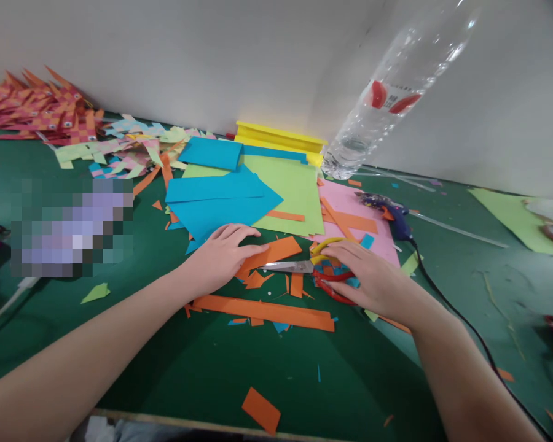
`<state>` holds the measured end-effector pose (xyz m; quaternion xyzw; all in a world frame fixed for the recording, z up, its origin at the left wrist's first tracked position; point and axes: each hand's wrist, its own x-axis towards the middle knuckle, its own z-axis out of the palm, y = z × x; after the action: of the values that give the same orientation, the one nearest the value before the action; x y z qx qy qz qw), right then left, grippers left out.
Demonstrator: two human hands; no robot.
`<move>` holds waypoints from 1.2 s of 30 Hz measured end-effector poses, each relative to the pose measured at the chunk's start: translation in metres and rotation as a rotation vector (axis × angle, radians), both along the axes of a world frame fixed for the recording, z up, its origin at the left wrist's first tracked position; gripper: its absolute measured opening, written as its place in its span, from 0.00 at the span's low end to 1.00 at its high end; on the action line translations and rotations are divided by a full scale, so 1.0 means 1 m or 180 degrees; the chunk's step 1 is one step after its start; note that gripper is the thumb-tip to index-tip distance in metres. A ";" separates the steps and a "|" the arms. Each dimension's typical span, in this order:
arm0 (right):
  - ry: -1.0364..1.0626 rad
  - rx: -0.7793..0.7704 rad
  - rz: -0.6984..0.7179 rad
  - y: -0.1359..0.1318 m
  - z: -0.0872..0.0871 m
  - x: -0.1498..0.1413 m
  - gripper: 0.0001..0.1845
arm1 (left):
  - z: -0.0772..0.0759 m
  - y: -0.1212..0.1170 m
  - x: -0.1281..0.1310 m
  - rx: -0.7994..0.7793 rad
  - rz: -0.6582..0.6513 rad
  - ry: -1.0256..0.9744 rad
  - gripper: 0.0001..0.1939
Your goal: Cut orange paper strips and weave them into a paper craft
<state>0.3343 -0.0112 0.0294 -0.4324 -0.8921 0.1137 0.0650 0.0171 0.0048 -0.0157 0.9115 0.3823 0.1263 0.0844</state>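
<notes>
My left hand (225,255) is closed on an orange paper strip (283,250), its thumb lying along the top. In my right hand (362,270) is a pair of scissors (289,266) with one yellow and one red handle loop. The blades point left, just below the held strip and close to my left thumb. Whether they touch the paper I cannot tell. Small orange scraps (257,280) lie under the blades. Nearer to me rests a long orange strip (267,312), and an orange piece (261,409) lies by the table's front edge.
Blue paper (221,199), green paper (290,184) and pink paper (350,199) lie behind my hands. A clear bottle (378,116) stands by the wall. At right is a glue gun (394,218) with a cord. Woven paper pieces (50,110) pile up at back left, beyond a blurred-out object (76,227).
</notes>
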 end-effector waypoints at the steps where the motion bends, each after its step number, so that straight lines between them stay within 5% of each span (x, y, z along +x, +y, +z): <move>1: 0.0006 0.0010 -0.0019 -0.001 0.001 -0.001 0.17 | 0.000 0.000 0.000 0.0013 -0.0008 0.0005 0.29; 36: -0.0152 0.0201 0.0126 -0.004 -0.003 -0.008 0.18 | -0.001 0.000 0.000 0.0009 0.0053 0.0080 0.28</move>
<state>0.3261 -0.0155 0.0269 -0.4149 -0.9050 0.0763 0.0550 0.0173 0.0048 -0.0169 0.9099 0.3907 0.1161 0.0773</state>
